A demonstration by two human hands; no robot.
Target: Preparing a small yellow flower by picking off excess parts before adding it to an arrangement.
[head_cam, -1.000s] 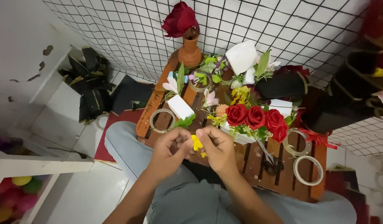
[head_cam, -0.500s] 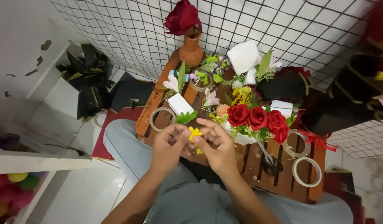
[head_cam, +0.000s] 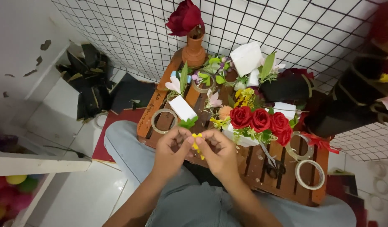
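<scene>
Both forearms are showing bare from the bottom edge up, no sleeves reaching into view. The left hand (head_cam: 172, 148) and the right hand (head_cam: 219, 152) are wearing nothing: no rings, no watch, no gloves or bands at the wrists. Below them, the lap is showing light grey-blue trousers (head_cam: 190, 206), the cloth creasing softly over knees that are spreading wide to either side.

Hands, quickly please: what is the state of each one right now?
Left hand: closed, fingertips pinching the small yellow flower sprig.
Right hand: closed, pinching the same sprig from the other side.
</scene>
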